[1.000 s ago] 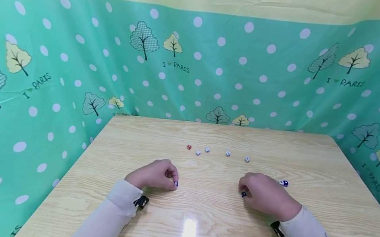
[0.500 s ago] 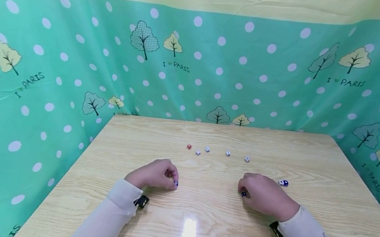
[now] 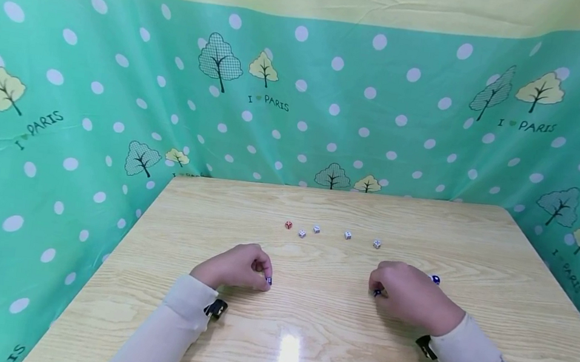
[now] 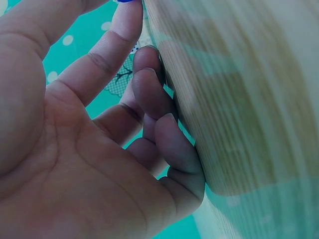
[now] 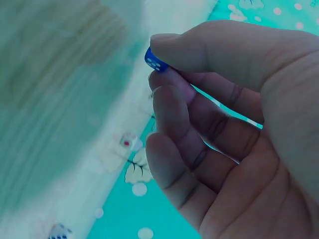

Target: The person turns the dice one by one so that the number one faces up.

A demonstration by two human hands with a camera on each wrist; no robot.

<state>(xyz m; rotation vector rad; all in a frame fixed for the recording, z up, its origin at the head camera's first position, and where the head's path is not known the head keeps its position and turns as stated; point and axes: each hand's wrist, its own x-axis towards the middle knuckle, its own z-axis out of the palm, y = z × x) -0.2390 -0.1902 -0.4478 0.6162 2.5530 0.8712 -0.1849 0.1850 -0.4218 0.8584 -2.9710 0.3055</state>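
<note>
Left of the table's middle, my left hand [image 3: 238, 265] pinches a blue die [image 3: 268, 281] between thumb and forefinger, low at the tabletop. Only a sliver of that die shows at the top of the left wrist view, above the curled fingers [image 4: 164, 139]. On the other side, my right hand [image 3: 412, 295] holds a second blue die [image 5: 155, 60] by thumb and forefinger. Its white pips face the right wrist camera. Just behind the right hand lies another blue die [image 3: 436, 280], with a white die beside it mostly hidden by the hand.
Farther back on the wooden table [image 3: 209, 207] stand a red die [image 3: 288, 225] and several white dice, among them a left one [image 3: 302, 233], a middle one [image 3: 347, 235] and a right one [image 3: 377, 244]. A green dotted curtain [image 3: 300, 103] encloses the table's back and sides.
My right hand has shifted slightly right and away from me with its blue die, covering more of the white die behind it. The left hand and the back dice stay put.
</note>
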